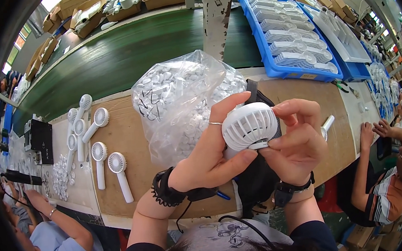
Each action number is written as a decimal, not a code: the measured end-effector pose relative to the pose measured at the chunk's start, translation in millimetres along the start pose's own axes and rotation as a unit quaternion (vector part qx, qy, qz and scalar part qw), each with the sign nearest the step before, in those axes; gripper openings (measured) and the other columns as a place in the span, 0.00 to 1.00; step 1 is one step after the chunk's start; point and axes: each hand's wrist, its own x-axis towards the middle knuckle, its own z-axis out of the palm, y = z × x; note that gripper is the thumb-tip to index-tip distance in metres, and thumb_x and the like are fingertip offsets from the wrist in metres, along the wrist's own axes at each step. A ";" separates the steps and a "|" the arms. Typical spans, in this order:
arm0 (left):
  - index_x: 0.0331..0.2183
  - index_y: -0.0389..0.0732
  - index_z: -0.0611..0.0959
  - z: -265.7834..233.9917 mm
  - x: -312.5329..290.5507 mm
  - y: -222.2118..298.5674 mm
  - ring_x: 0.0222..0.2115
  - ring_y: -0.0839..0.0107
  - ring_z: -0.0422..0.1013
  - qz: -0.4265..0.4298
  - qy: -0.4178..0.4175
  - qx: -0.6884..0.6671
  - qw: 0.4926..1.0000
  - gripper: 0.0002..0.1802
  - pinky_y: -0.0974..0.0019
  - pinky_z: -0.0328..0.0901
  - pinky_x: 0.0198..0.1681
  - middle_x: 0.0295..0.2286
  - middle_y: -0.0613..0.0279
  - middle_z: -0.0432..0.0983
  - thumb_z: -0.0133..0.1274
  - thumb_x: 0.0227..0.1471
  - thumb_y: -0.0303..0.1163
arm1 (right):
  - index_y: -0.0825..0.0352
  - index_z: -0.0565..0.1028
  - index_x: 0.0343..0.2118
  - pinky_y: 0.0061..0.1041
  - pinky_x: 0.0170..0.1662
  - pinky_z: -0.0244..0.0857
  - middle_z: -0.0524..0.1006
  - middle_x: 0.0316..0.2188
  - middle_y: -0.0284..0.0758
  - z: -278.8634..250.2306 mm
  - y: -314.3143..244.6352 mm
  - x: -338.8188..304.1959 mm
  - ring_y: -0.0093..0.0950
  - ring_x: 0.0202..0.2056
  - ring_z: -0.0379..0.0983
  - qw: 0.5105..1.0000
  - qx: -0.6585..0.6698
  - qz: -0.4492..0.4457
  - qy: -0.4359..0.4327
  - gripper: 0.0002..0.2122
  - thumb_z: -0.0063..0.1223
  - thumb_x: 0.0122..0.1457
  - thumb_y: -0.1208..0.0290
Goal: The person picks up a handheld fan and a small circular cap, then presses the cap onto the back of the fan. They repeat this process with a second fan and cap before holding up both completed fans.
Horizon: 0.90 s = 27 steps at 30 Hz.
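Close in front of me, my left hand [208,155] wraps round the grilled head of a white handheld fan [249,125]. My right hand [301,139] is closed at its other side, thumb and fingertips pinching a small round white cap [259,145] against the grille's edge. The fan's handle is mostly hidden. Behind my hands lies a clear plastic bag [161,98] full of similar small white caps. To the left, several white handheld fans [117,162] lie on the cardboard-covered table.
A green conveyor belt [110,52] runs along the back. The blue tray [263,50] at back right holds clear plastic pieces. Loose white caps [62,176] and a black box [39,142] are at left. A person [68,244] sits left, another [389,181] right.
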 end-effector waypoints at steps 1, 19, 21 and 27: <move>0.55 0.35 0.46 -0.6 -0.1 -0.4 0.46 0.68 0.59 -0.001 -0.001 0.001 1.000 0.40 0.65 0.52 0.51 0.45 0.55 0.59 0.49 0.46 0.27 | 0.66 0.74 0.22 0.30 0.45 0.63 0.66 0.39 0.39 0.5 1.0 0.7 0.30 0.41 0.67 1.000 0.001 0.000 0.001 0.09 0.62 0.36 0.83; 0.47 0.35 0.55 11.6 -5.3 1.7 0.35 0.78 0.60 -0.124 0.060 -0.070 0.988 0.26 0.72 0.59 0.39 0.39 0.59 0.60 0.46 0.50 0.31 | 0.68 0.71 0.28 0.29 0.47 0.63 0.66 0.42 0.43 -0.4 7.6 2.0 0.30 0.44 0.66 0.997 0.061 0.043 -0.019 0.09 0.57 0.42 0.83; 0.46 0.35 0.56 11.7 -5.1 1.1 0.35 0.77 0.60 -0.112 0.062 -0.064 0.990 0.25 0.72 0.58 0.39 0.39 0.60 0.60 0.47 0.50 0.31 | 0.68 0.70 0.30 0.29 0.47 0.62 0.66 0.43 0.43 1.3 6.9 2.3 0.31 0.45 0.66 0.995 0.084 0.048 -0.023 0.10 0.56 0.43 0.83; 0.44 0.35 0.58 9.5 -6.5 -3.3 0.38 0.75 0.59 -0.120 0.079 -0.039 0.989 0.25 0.70 0.58 0.41 0.37 0.59 0.61 0.49 0.48 0.32 | 0.71 0.65 0.42 0.25 0.50 0.60 0.65 0.46 0.44 2.7 5.2 3.1 0.30 0.47 0.64 0.981 0.155 0.105 -0.041 0.18 0.53 0.46 0.84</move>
